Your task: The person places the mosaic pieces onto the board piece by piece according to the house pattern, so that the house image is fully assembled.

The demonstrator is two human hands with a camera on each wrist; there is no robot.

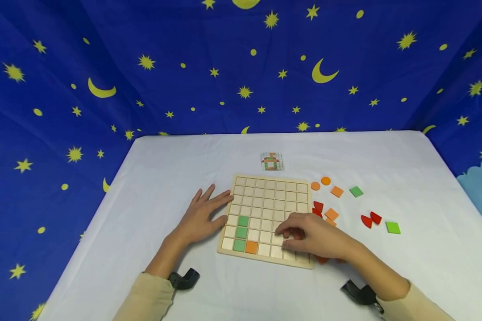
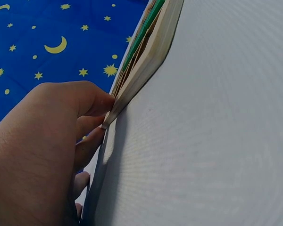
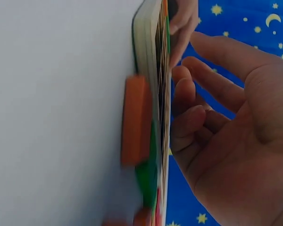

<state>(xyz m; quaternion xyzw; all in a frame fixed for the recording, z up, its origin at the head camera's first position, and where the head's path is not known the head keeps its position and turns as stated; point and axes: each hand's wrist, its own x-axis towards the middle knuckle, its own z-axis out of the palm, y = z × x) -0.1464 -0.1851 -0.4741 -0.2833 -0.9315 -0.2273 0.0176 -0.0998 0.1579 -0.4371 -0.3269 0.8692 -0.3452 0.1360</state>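
A wooden grid board (image 1: 259,191) lies on the white table. In its lower left part sit a column of green squares (image 1: 241,232) and, beside the lowest one, an orange square (image 1: 251,247). My left hand (image 1: 197,218) lies at the board's left side, its spread fingers and thumb touching the edge. Over the lower right cells hovers my right hand (image 1: 311,234), its fingers loosely bent and its thumb apart from the index finger. In the right wrist view nothing shows between those fingers. The right hand hides some cells and pieces.
Behind the board lies a small pattern card (image 1: 272,161). To the right are scattered orange circles (image 1: 326,181), orange squares (image 1: 337,191), red curved pieces (image 1: 367,221), a green square (image 1: 356,191) and a lighter green one (image 1: 393,228). A starry blue curtain (image 1: 209,98) stands behind.
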